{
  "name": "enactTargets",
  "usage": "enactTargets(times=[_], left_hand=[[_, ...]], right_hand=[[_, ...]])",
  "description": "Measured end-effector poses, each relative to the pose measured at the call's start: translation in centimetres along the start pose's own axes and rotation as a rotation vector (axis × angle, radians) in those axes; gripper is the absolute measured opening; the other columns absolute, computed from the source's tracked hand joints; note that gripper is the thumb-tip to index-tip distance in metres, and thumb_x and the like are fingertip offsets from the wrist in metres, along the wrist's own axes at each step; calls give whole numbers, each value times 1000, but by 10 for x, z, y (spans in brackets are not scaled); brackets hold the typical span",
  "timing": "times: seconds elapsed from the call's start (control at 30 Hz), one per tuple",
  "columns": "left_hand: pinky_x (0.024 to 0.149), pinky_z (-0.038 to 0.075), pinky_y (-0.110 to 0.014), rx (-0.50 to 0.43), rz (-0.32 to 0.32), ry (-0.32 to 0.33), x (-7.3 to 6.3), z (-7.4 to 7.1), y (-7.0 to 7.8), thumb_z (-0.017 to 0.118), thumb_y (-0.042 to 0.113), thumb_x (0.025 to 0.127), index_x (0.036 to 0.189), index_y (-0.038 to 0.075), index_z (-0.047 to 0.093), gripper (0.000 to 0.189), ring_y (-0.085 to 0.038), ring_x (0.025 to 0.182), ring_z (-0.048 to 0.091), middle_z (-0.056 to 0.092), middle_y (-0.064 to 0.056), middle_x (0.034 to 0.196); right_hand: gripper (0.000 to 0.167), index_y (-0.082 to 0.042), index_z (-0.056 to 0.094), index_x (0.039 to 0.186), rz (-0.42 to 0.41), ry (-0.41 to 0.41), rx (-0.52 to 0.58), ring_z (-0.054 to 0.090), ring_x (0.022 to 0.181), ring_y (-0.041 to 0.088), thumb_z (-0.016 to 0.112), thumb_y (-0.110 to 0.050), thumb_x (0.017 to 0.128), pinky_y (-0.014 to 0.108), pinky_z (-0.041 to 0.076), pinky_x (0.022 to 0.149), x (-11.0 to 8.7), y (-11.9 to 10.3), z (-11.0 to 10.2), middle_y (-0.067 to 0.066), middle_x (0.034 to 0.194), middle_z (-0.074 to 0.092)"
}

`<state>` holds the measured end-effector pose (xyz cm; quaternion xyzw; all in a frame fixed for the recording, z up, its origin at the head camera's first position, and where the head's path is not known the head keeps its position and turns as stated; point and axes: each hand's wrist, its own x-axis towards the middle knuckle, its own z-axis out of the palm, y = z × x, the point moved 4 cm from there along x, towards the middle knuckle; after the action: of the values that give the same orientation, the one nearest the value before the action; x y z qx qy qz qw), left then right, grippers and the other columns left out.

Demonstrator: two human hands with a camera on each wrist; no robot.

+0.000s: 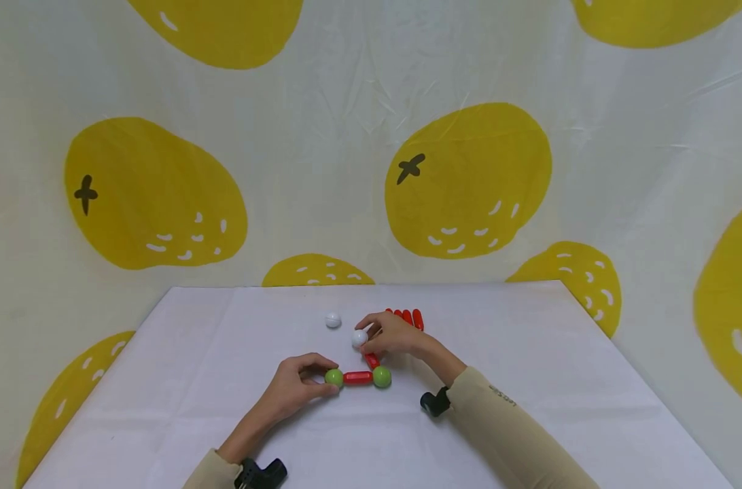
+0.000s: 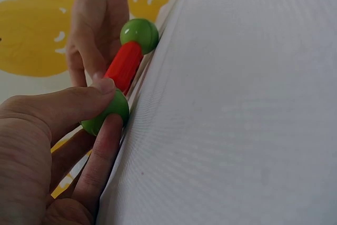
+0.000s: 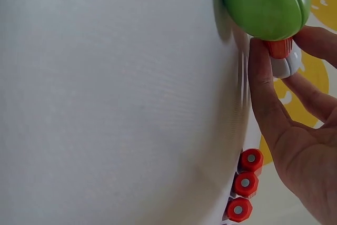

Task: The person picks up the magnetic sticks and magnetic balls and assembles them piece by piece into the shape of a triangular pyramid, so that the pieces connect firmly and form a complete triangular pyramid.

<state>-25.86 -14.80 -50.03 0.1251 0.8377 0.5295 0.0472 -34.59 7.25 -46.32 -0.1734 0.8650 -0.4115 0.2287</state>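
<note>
On the white cloth-covered table (image 1: pixel 163 380), the left hand (image 1: pixel 294 384) pinches a glossy green ball (image 1: pixel 333 377); rightward come a ridged red rod (image 1: pixel 357 378), a glossy white ball (image 1: pixel 359 338) ending a slanting red rod (image 1: pixel 372 361), another green ball (image 1: pixel 382 377), and the right hand (image 1: pixel 397 333), pinching the slanting red rod.

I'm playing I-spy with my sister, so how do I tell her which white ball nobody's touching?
Start with the white table and look toward its far edge. Left of the right hand and the red rods lined up behind it sits a small white ball. Unlike the other white ball, at that hand's fingertips, it lies alone, apart from any hand or rod.
</note>
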Motion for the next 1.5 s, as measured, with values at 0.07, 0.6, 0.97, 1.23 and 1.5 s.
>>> enactTargets(times=[0.07, 0.6, 0.97, 1.23, 1.5], left_hand=[[74, 56, -21, 3, -1, 1, 0, 0, 0, 90, 26, 80, 109, 21, 78, 32, -9, 95, 67, 75, 5, 106], [75, 56, -21, 8, -1, -5, 2, 1, -1, 90, 28, 80, 110, 22, 78, 33, -9, 97, 66, 75, 6, 106], [75, 56, -21, 11, -7, -13, 1, 0, 0, 89, 28, 80, 111, 21, 78, 33, -9, 97, 66, 75, 5, 107], [75, 55, -21, 13, -12, -12, 1, 0, 0, 89, 29, 81, 111, 21, 78, 33, -10, 98, 66, 75, 6, 107], [77, 55, -20, 23, -13, -10, 0, 0, -1, 89, 30, 81, 112, 23, 78, 33, -11, 99, 66, 75, 7, 107]], right_hand=[[42, -16, 68, 129, 0, 3, -1, 66, 96, 19, 80, -21, 89, 33, 61, 82, 0, 1, 0, 8, 115, 69], [42, -13, 68, 128, 25, 15, 14, 68, 80, 18, 80, -22, 89, 31, 61, 80, 1, 3, -1, 8, 110, 68], [44, -15, 69, 130, 24, 10, 3, 67, 84, 18, 81, -22, 88, 31, 61, 79, 4, 5, 1, 8, 111, 69], [44, -14, 67, 131, 34, 13, 33, 68, 85, 18, 80, -24, 90, 32, 61, 81, -1, 6, 1, 9, 112, 68], [43, -6, 64, 132, -1, 39, 82, 72, 82, 21, 75, -22, 94, 32, 62, 78, -16, 10, -13, 11, 105, 67]])
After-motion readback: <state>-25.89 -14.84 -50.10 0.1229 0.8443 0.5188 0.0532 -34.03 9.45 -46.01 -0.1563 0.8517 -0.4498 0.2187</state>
